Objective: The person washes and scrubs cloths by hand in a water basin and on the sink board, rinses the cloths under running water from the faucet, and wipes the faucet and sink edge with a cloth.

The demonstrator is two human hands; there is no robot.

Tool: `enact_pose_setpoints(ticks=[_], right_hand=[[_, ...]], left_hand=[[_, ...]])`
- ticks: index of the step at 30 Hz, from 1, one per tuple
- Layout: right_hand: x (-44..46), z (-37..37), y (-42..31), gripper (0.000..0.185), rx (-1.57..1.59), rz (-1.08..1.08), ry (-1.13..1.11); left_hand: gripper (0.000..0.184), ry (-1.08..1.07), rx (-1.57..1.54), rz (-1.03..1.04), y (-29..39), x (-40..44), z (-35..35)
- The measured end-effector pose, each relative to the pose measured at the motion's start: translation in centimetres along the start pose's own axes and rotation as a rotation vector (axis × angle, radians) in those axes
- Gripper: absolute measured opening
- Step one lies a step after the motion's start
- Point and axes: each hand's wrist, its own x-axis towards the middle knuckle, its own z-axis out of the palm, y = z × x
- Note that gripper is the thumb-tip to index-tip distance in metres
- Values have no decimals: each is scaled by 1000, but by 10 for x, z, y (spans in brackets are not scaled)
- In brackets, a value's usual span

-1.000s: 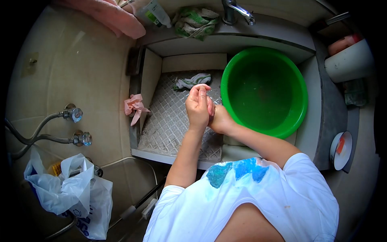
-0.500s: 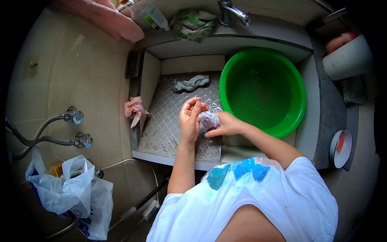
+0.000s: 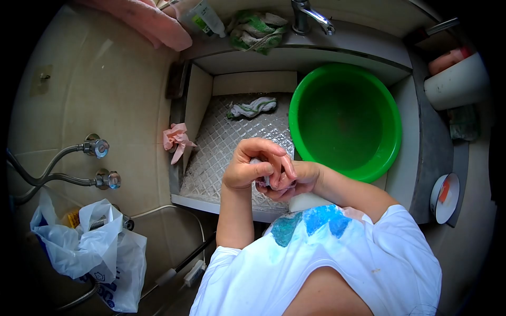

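My left hand (image 3: 254, 164) is curled over the top, its fingers bent towards my right hand (image 3: 298, 180), which is closed underneath. Pressed between the two is a small wet bundle of cloth (image 3: 265, 181), whitish with purple patches. Most of it is hidden by my fingers, and I cannot make out what kind of cloth it is. Both hands are above the front part of the ridged washboard floor (image 3: 205, 158) of the sink. A twisted white and green cloth (image 3: 253, 108) lies at the back of that ridged floor, apart from my hands.
Right of the ridged floor stands a green basin (image 3: 390, 152) with water in it. A faucet (image 3: 311, 18), a crumpled green towel (image 3: 257, 31) and a tube (image 3: 208, 18) are behind. A pink cloth (image 3: 178, 141) hangs at the left rim; a white bowl (image 3: 445, 197) is at right.
My left hand has turned and closed over the cloth bundle, which showed plainly in my right hand before. Both hands have come slightly lower and nearer my body.
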Motion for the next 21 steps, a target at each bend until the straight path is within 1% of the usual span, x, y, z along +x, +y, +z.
enact_pose_setpoints(ticks=[1, 2, 3, 4, 5, 6, 7, 8, 9, 10, 11, 12, 15, 16, 18, 19, 20, 21], right_hand=[[2, -2, -1, 22, -100, -25, 23], [4, -4, -1, 16, -200, -49, 44], [4, 3, -4, 17, -161, -3, 195], [6, 3, -5, 17, -159, -1, 193], [7, 1, -6, 17, -259, 12, 299], [9, 0, -8, 18, -358, 25, 404], [10, 3, -11, 18, -462, 43, 508], [14, 3, -9, 18, -460, 45, 508], [20, 2, -5, 19, -669, -153, 610], [23, -1, -1, 21, -876, -356, 708], [25, -10, -3, 27, -928, -298, 710], [27, -19, -2, 27, -926, -296, 710], [36, -50, 8, 31, -922, -357, 756], [40, -60, 12, 28, -822, -455, 753], [44, -74, 16, 25, -718, -550, 748], [44, -79, 14, 19, -912, -571, 816], [42, -83, 15, 16, -1009, -581, 846], [40, -79, 12, 13, -1105, -590, 879]], left_hand=[[21, 44, 125, -17, 6, 2, 6], [21, 45, 127, -18, 8, 2, 8], [18, 153, 214, -82, 10, 2, 9], [18, 262, 300, -147, 12, 2, 11], [23, 349, 305, -130, 9, 7, 15], [23, 352, 306, -131, 6, 8, 14], [23, 445, 340, -129, 2, 9, 12], [23, 537, 372, -126, -1, 9, 10], [23, 584, 440, -127, -5, 9, 8], [23, 585, 437, -127, -8, 9, 6], [23, 614, 455, -100, -12, 10, 3], [24, 641, 475, -72, -14, 10, 1], [24, 675, 507, -62, -20, 9, -8], [24, 686, 536, -52, -22, 9, -10], [24, 715, 544, -14, -26, 9, -15], [24, 745, 552, 25, -29, 8, -17], [24, 746, 555, 24, -32, 7, -19], [23, 802, 573, 27, -35, 5, -23]])
